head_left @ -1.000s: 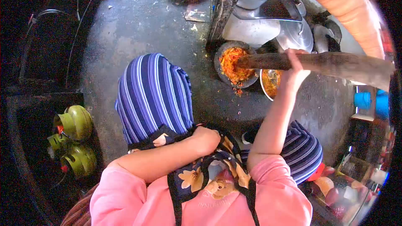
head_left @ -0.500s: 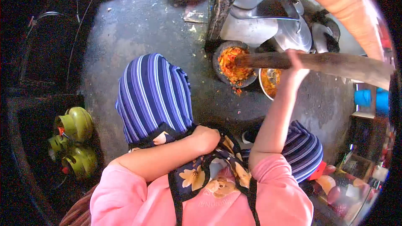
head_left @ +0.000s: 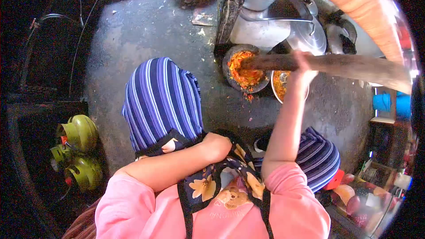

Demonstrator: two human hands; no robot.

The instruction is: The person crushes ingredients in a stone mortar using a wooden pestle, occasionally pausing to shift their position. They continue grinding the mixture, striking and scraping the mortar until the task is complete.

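My right hand [head_left: 303, 67] is wrapped round a long wooden pestle [head_left: 336, 65], blurred by motion. The pestle's left end rests in a dark stone mortar [head_left: 229, 76] among crushed orange-red food [head_left: 246, 74]. Just right of the mortar, partly under the pestle and my forearm, is a bowl [head_left: 275, 92] of similar orange food with a spoon in it. My left hand [head_left: 218, 147] lies curled at my chest against the dark floral apron [head_left: 201, 186]; its fingers are hidden.
A wooden post [head_left: 234, 6] stands behind the mortar. Metal pots and a lid [head_left: 307, 37] sit at the back right, with a bowl [head_left: 260, 1] above. Green gas cylinders [head_left: 82, 132] are at the left, and blue containers [head_left: 381, 102] at the right. Bits of food lie on the floor.
My right hand and the pestle have shifted slightly left, and the pestle's tip sits further left in the mortar. My left hand has hardly moved.
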